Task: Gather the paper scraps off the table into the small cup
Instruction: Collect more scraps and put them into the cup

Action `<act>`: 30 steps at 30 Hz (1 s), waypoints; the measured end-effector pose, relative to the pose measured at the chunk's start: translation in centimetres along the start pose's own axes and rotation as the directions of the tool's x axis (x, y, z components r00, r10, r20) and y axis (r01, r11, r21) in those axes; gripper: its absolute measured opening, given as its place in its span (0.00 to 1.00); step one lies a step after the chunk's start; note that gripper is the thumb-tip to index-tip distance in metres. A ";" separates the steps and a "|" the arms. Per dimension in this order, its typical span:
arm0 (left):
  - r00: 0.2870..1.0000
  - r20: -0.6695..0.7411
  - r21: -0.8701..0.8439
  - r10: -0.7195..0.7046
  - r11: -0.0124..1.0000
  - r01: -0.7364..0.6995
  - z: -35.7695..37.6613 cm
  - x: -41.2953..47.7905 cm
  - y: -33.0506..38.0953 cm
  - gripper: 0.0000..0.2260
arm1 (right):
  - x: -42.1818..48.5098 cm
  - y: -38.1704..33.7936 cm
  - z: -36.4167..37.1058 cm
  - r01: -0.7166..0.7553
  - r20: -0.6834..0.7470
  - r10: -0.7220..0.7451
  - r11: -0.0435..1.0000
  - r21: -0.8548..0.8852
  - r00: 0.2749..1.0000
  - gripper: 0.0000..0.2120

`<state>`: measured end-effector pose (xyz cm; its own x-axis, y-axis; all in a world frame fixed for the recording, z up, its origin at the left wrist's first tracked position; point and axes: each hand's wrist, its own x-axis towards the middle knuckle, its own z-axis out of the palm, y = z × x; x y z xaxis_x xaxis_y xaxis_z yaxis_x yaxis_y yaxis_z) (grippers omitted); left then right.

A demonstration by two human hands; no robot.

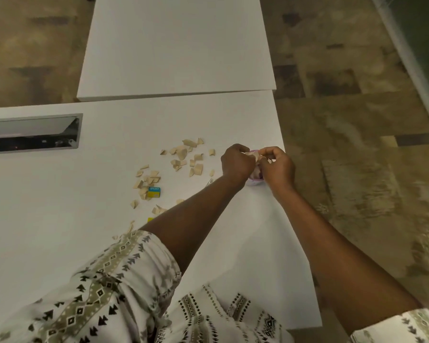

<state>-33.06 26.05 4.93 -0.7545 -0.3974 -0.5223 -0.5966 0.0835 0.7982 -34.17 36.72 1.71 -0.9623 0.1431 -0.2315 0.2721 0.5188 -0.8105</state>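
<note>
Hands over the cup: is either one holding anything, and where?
Both the left hand and right hand pinch paper scraps in their fingertips, right above the small cup.

Both hands, left hand [237,162] and right hand [278,167], are crowding the small cup [255,180] by the table's [60,206] right edge, while paper scraps [183,157] are cluttering the middle, leaving the near-right corner passable.

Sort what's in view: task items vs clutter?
Job: paper scraps on the table; small cup under both hands, left hand, right hand.
Lying about: blue-yellow box; table recess; second table.
</note>
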 end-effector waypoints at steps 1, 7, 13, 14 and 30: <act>1.000 0.001 0.009 -0.002 1.000 0.002 0.0 0.0 0.0 0.08 | 0.0 0.0 -0.1 0.013 0.018 -0.012 1.000 -0.023 1.000 0.08; 0.999 0.034 -0.016 0.003 1.000 -0.002 -1.0 -0.9 0.6 0.09 | -0.7 -1.0 -0.9 0.062 0.045 -0.058 0.992 -0.108 0.997 0.10; 0.996 0.046 0.020 0.076 0.997 -0.077 -4.1 -2.6 -0.4 0.09 | -2.8 -1.9 -1.3 0.177 0.030 -0.174 0.971 -0.163 0.984 0.08; 0.996 0.047 0.031 0.078 0.996 -0.080 -5.0 -2.9 -1.0 0.10 | -3.4 -2.0 -1.2 0.192 0.047 -0.186 0.966 -0.174 0.981 0.07; 0.960 -0.262 0.604 0.096 0.793 0.086 -22.6 -8.1 -23.6 0.28 | -15.1 4.9 9.2 0.207 0.484 0.113 0.803 -0.559 0.868 0.20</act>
<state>-6.69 6.66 -2.86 -0.7100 -0.6131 -0.3464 -0.7026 0.5839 0.4067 -18.25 29.35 -3.75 -0.8026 -0.2250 -0.5524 0.0168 0.9173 -0.3979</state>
